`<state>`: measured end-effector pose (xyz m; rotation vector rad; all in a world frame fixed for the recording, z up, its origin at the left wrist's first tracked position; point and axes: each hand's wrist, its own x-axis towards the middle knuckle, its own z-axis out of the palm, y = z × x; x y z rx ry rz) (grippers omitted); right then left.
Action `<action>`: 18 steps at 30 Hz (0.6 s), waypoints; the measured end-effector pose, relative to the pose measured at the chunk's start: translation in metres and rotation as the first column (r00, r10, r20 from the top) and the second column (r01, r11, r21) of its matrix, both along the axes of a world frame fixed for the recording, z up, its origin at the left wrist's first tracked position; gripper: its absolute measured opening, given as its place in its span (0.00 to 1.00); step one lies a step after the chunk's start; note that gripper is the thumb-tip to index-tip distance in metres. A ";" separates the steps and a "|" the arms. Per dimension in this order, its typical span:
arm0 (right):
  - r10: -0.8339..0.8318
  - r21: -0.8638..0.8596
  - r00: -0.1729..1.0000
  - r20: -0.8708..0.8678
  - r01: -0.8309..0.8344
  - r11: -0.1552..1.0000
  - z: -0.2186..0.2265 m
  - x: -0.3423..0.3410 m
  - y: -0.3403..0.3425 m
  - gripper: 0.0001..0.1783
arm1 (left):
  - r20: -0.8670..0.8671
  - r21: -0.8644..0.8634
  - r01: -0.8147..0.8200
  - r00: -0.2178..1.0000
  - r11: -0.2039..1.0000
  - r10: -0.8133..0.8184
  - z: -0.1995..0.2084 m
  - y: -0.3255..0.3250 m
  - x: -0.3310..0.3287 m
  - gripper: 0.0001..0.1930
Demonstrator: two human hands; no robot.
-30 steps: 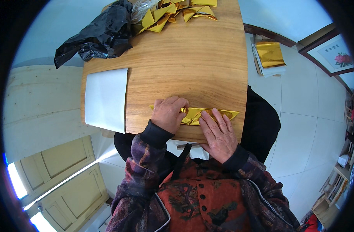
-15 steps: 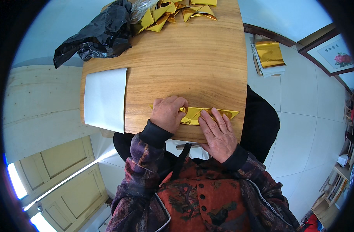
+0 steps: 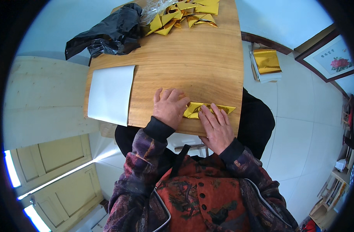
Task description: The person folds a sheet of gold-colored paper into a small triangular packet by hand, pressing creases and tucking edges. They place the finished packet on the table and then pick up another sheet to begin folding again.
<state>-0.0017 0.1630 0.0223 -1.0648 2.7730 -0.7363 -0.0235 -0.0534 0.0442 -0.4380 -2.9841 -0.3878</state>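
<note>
One brown wooden tabletop (image 3: 184, 62) with flowing grain carries the work, its near edge close to the body, probably for easy reach. A crumpled black plastic bag (image 3: 111, 33) lies at its far left; nearer, along the left edge, lies a flat white rectangular sheet (image 3: 112, 92). A heap of folded, shiny gold paper pieces (image 3: 182, 15) sits at the far end, seemingly set there to be out of the arms' way. The person's right grip (image 3: 217, 133) is spread, fingers slightly apart, resting on a narrow folded strip of shiny gold paper (image 3: 191, 111) by the near edge, apparently to steady it. The left grip (image 3: 170, 106) curves loosely at the strip's left end; whether its thumb and forefinger pinch the paper, I cannot tell.
</note>
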 end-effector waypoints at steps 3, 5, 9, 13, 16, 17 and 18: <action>0.003 -0.004 1.000 -0.007 -0.003 1.000 -0.003 0.001 0.001 0.48 | -0.078 -0.074 0.009 0.997 0.997 -0.015 -0.004 0.007 0.016 0.17; 0.009 0.003 1.000 -0.020 -0.009 1.000 -0.005 0.001 0.001 0.47 | -0.044 -0.098 0.036 0.998 0.995 -0.040 -0.006 0.010 0.024 0.19; 0.013 0.015 0.999 -0.046 -0.013 1.000 -0.007 0.002 0.001 0.47 | -0.066 -0.151 0.105 0.991 0.983 -0.116 -0.012 0.006 0.024 0.17; 0.008 0.022 0.998 -0.068 -0.006 1.000 -0.008 0.002 0.001 0.45 | -0.084 -0.288 0.155 0.979 0.945 -0.186 -0.019 0.008 0.022 0.16; 0.011 0.037 0.998 -0.064 -0.009 0.999 -0.010 0.002 0.002 0.45 | -0.136 -0.419 0.162 0.962 0.893 -0.238 -0.023 0.014 0.022 0.14; 0.010 0.037 0.998 -0.070 -0.008 0.999 -0.010 0.002 0.002 0.45 | -0.162 -0.429 0.164 0.953 0.888 -0.255 -0.023 0.016 0.022 0.14; 0.009 0.037 0.997 -0.075 -0.007 0.999 -0.011 0.003 0.002 0.45 | -0.148 -0.452 0.175 0.952 0.875 -0.267 -0.023 0.018 0.022 0.14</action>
